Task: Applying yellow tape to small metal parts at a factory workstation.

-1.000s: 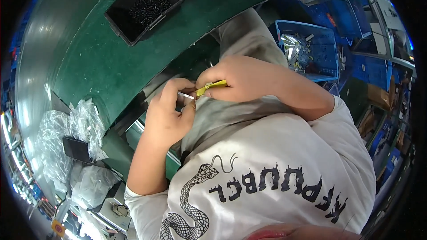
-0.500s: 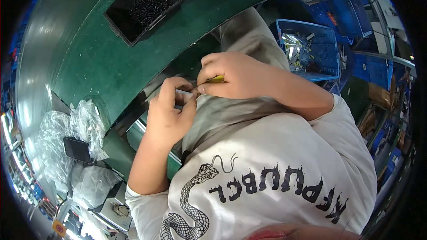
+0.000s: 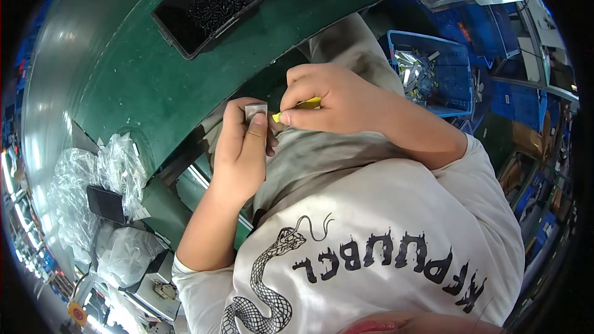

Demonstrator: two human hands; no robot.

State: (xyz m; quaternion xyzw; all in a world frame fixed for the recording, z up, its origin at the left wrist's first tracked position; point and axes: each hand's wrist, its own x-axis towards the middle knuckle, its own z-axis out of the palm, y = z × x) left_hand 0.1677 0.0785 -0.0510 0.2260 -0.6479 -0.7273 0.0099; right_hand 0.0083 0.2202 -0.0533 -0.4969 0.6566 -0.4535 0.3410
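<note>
Over my lap, my left hand (image 3: 242,142) pinches a small flat silvery-grey piece (image 3: 256,110) between thumb and fingers. Just to its right, my right hand (image 3: 328,100) is closed round a slim yellow object (image 3: 309,104). One end of that yellow object sticks out past the right thumb and index finger, towards the left hand. Its exact kind does not show, since the fingers cover much of it. A narrow gap separates the two hands.
A black bin (image 3: 207,9) of small dark cylindrical parts stands on the green table (image 3: 136,80). At right, a blue crate (image 3: 455,80) holds silvery and yellow pieces. Clear plastic bags (image 3: 77,192) and a black flat object (image 3: 106,204) lie at left.
The silvery piece has turned so its flat face shows, with the left thumb on it. My right hand has risen slightly, and more of the yellow object now shows.
</note>
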